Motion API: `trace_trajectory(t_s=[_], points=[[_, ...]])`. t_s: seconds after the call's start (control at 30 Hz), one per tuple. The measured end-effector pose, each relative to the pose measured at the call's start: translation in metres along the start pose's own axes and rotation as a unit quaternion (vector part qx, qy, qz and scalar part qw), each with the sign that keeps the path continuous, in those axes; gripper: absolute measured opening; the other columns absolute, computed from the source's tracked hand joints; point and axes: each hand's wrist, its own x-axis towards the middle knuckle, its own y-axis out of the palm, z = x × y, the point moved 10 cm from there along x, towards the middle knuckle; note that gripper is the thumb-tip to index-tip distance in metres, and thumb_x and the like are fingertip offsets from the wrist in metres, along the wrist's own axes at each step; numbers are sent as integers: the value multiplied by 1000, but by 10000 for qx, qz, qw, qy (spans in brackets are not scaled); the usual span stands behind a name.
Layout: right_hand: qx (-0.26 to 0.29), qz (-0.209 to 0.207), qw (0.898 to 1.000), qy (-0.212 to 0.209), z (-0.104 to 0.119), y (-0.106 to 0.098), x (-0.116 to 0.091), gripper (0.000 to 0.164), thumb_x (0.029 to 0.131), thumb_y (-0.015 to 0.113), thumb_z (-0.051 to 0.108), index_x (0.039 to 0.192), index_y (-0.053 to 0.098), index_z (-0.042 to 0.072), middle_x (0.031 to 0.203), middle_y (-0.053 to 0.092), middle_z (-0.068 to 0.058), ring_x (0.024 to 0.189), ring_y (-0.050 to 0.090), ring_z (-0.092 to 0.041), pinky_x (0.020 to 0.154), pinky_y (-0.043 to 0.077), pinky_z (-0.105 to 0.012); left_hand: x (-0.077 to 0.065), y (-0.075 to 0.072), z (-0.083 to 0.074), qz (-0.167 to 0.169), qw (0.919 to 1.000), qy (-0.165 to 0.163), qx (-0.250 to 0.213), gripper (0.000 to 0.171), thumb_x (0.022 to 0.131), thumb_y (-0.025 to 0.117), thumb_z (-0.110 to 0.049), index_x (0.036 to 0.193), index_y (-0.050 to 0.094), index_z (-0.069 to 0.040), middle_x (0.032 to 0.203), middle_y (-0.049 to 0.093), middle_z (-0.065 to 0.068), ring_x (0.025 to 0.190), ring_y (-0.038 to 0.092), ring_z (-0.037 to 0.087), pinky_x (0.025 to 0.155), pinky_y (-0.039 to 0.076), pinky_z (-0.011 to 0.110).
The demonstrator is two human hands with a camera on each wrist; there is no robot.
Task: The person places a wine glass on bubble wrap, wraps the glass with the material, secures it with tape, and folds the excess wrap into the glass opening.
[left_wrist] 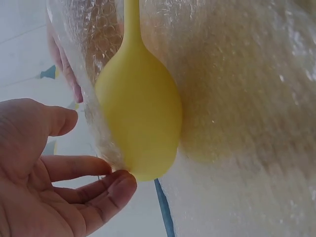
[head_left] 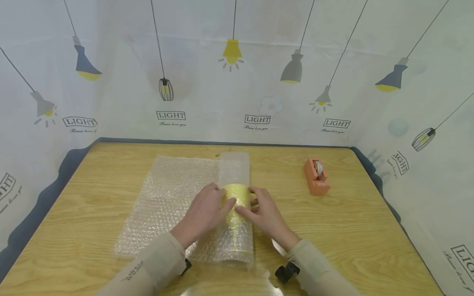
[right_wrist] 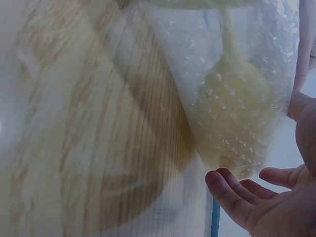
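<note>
The spoon (left_wrist: 140,116) lies within rolled bubble wrap (head_left: 163,197) on the worktop (head_left: 352,234). It looks light and smooth, the wrap soft and springy; best held along the roll's sides. The left hand (head_left: 207,209) and right hand (head_left: 269,211) grip the wrap lightly, fingers part-curved.

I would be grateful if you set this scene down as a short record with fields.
Table: wooden
Bubble wrap: flat on the left, folded over on the right
Spoon: yellow, within the folded part, wide end away from the person
Left grip: on the fold's left side, thumb on top
Right grip: on the fold's right side, thumb on top
Tape dispenser: orange, right of the wrap, apart from it
Backdrop: printed with lamps
</note>
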Motion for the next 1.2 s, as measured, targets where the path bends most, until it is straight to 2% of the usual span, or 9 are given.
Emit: trace_trajectory(t_s=[0.17,0.33,0.43,0.6,0.9,1.07,1.2], points=[[-70,20,9999,-100,4,2,1,71,93,79,25,148,46,-6,130,53,-22,95,66,-26,76,60,-32,2,2,2,72,9994,-332,-56,47,101,65,-38,66,58,-8,71,55,5,71,51,21,66,47,36],[14,113,9998,-169,7,3,0,73,91,81,23,150,45,-3,133,52,-20,98,66,-28,80,61,-34,3,-1,0,-16,9995,-297,57,57,100,67,-37,53,45,-12,59,46,2,62,45,18,58,42,31],[72,182,9995,-256,8,4,-1,76,89,83,22,150,45,-1,136,51,-20,101,65,-30,83,61,-36,2,-2,1,10,9993,-378,-73,60,98,69,-39,52,42,-13,57,42,0,56,41,15,52,37,28],[133,310,9982,-497,9,6,-2,79,88,84,21,153,43,0,138,49,-21,105,64,-32,87,61,-41,0,1,9,157,9966,-688,-413,62,95,72,-46,52,37,-16,52,33,-5,47,32,10,45,30,24],[89,532,9961,-692,13,10,-5,84,88,85,25,157,40,4,146,45,-17,111,62,-30,93,59,-46,-3,4,19,237,9916,-1050,-724,65,93,73,-51,53,35,-18,48,27,-8,44,27,7,43,26,22],[56,607,9947,-824,16,13,-6,86,89,84,27,158,38,4,149,43,-16,114,60,-29,93,58,-46,-4,4,20,241,9914,-1079,-705,66,92,73,-52,52,34,-18,47,27,-9,44,25,7,43,25,21],[22,632,9936,-941,19,14,-6,87,88,84,26,158,38,2,151,42,-17,114,60,-29,94,58,-45,-4,3,19,202,9939,-1017,-378,70,92,70,-58,50,32,-18,45,24,-10,44,23,6,43,23,20]])
